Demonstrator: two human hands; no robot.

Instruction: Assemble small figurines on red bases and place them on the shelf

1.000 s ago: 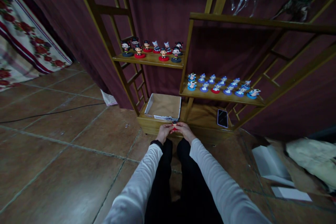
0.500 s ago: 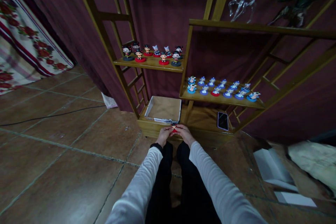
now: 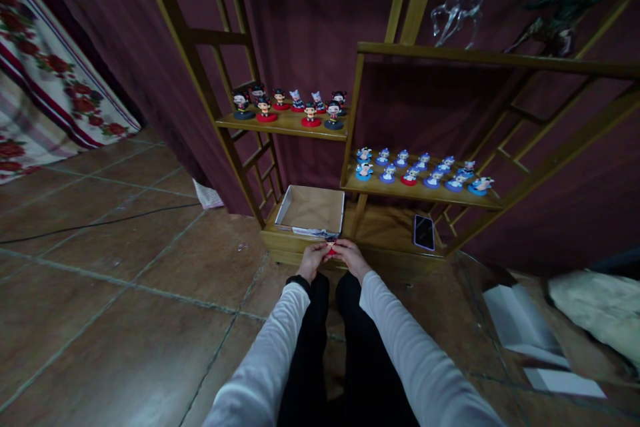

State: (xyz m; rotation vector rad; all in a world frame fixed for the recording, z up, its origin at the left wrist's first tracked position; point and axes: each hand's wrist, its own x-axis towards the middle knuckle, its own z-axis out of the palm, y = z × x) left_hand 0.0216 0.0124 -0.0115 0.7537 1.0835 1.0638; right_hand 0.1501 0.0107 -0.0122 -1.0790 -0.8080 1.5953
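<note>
Between my two hands is a small figurine with dark hair and a red base. My left hand closes on its left side, and my right hand grips it from the right. Both hands are just in front of an open cardboard box on the lowest shelf. Similar figurines on red and dark bases stand in two rows on the upper left shelf. On the right shelf are several blue and purple figurines, one with a red base.
A phone lies on the lowest shelf at right. A clear deer ornament and a dark statue stand on the top shelf. White box pieces lie on the floor at right. A black cable crosses the floor at left.
The view has shifted very slightly. Both hands keep the figurine in nearly the same place in front of the box.
</note>
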